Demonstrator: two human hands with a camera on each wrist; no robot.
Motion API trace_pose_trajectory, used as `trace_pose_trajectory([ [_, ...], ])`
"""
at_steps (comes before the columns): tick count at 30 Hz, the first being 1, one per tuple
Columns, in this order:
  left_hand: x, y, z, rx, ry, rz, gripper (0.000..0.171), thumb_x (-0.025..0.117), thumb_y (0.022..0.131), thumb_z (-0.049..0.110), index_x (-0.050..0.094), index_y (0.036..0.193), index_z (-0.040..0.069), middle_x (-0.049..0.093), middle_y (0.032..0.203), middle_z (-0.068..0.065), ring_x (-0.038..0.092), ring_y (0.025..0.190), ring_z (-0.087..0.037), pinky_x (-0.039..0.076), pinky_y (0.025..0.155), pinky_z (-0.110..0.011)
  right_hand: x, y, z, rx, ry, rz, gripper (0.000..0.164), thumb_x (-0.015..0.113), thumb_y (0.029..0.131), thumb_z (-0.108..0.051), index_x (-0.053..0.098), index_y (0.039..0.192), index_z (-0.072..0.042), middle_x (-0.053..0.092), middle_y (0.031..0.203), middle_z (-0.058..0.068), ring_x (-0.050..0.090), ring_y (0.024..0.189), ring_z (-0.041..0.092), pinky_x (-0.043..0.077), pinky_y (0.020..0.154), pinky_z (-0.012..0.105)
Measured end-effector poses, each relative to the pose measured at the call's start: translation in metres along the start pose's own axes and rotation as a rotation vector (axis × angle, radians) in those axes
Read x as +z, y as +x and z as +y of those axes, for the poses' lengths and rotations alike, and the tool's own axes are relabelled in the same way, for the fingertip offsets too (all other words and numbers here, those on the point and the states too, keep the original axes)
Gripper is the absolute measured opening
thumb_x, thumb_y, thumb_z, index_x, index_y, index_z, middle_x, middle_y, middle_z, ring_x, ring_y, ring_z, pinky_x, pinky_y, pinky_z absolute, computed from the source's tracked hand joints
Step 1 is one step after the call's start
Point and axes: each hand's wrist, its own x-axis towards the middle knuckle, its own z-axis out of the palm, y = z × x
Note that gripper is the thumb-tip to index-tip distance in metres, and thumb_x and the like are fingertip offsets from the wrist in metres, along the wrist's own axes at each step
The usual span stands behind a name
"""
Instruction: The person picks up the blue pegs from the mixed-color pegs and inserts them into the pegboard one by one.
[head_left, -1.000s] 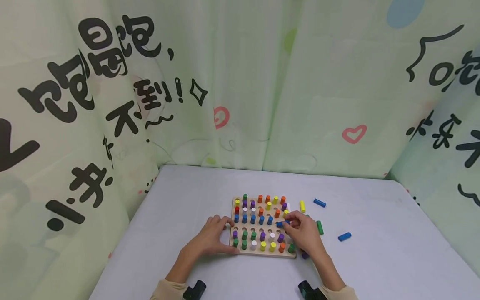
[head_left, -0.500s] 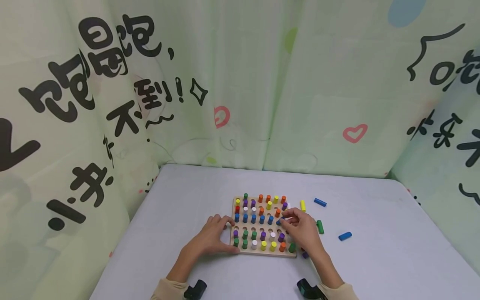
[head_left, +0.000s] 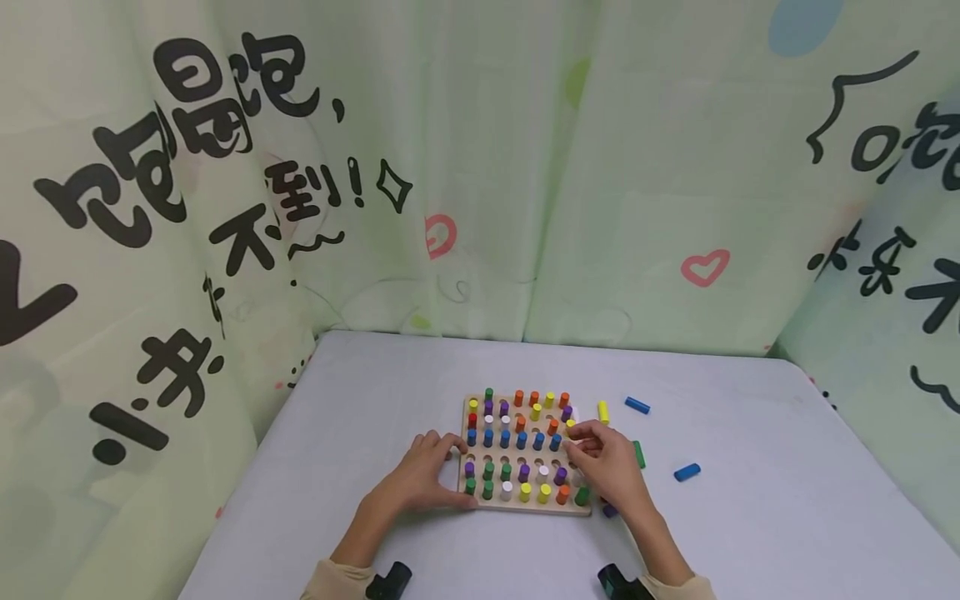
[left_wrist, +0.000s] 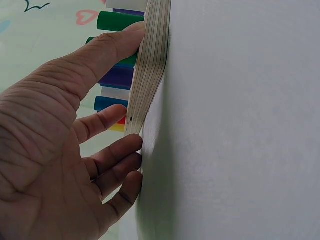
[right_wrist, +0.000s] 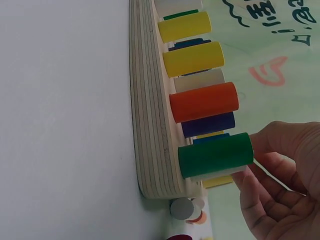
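A wooden pegboard with several rows of coloured pegs lies on the table. My left hand rests at its near left corner, thumb on the near edge and index fingertip at the left side; in the left wrist view its other fingers are loosely bent. A blue peg stands upright at the right end of a row of blue pegs. My right hand is just right of that peg, thumb and index finger apart and bent. In the right wrist view, a green peg hides its fingertips.
Loose pegs lie right of the board: a yellow peg, a blue peg, a green peg and another blue peg. A dark purple peg lies near the right wrist. A printed curtain hangs behind the table.
The blue peg was tilted in my right hand's fingers and now stands upright in the blue row. Those fingers have come away slightly to the right. My left hand stays put.
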Motion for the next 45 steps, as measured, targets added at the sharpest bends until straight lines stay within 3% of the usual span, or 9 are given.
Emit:
trace_pose_trajectory([
  [13,0.001,0.0,0.0,-0.001,-0.001,0.003,0.071,0.091,0.07,0.052,0.056,0.125,0.022,0.05,0.107,-0.002,0.045,0.105,-0.022,0.05,0.086,-0.045,-0.009,-0.005,0.01,0.042,-0.028,0.019,0.024,0.077,0.092,-0.013,0.069,0.113,-0.003,0.071,0.109,0.011,0.066,0.092,0.021,0.053,0.075,0.018],
  [22,0.0,-0.001,0.002,-0.001,-0.009,0.005,0.071,0.091,0.07,0.051,0.056,0.125,0.023,0.049,0.107,-0.002,0.044,0.105,-0.022,0.05,0.087,-0.044,-0.015,-0.007,0.016,0.056,-0.055,0.025,0.026,0.076,0.092,-0.012,0.069,0.114,-0.002,0.071,0.109,0.013,0.067,0.093,0.023,0.057,0.077,0.025],
  [30,0.0,-0.002,0.002,-0.001,-0.014,0.007,0.07,0.091,0.07,0.051,0.056,0.124,0.023,0.05,0.107,-0.002,0.045,0.106,-0.022,0.05,0.088,-0.045,-0.027,-0.008,0.022,0.08,-0.059,0.048,0.026,0.074,0.093,-0.013,0.068,0.116,-0.001,0.07,0.108,0.013,0.066,0.094,0.024,0.054,0.073,0.018],
  [45,0.0,-0.001,0.002,-0.001,-0.002,0.007,0.072,0.091,0.07,0.052,0.056,0.125,0.022,0.05,0.107,-0.003,0.045,0.106,-0.023,0.051,0.087,-0.046,-0.05,-0.014,0.042,0.083,-0.093,0.104,0.026,0.073,0.094,-0.014,0.068,0.115,0.0,0.071,0.11,0.018,0.068,0.093,0.027,0.052,0.07,0.015],
])
